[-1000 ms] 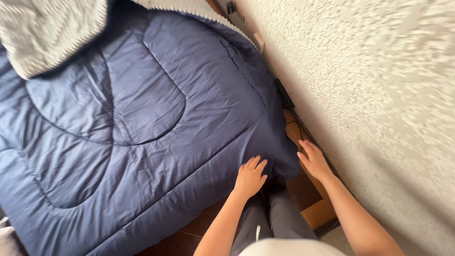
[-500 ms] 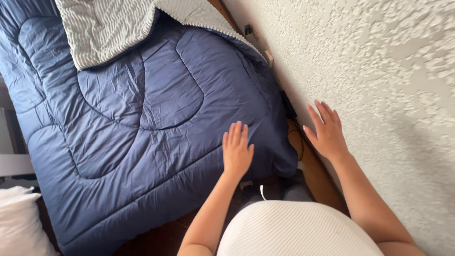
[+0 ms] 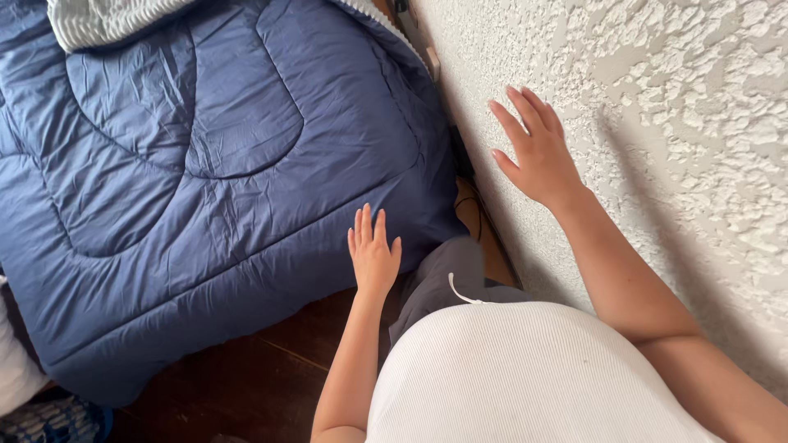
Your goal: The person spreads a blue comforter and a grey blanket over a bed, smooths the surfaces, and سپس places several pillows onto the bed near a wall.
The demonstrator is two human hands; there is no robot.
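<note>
A navy quilted comforter (image 3: 205, 164) is lying spread over the bed, filling the frame from 9 to 12 o'clock. The left hand (image 3: 373, 254) is pressing flat, fingers open, on its near corner; smoothing seems underway. The right hand (image 3: 538, 152), open and empty, is bracing on the textured wall (image 3: 681, 107) at 2 o'clock. Tucking the wall-side edge looks due.

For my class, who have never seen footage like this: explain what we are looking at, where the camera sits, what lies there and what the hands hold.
The camera is worn on a person's head and looks down, so you see their own arms and white top. The left hand lies flat, fingers open, on a navy quilted comforter spread over a bed. The right hand is open against the rough white wall. Neither hand holds anything. A pale ribbed blanket lies at the top, and dark wooden floor shows below.
</note>
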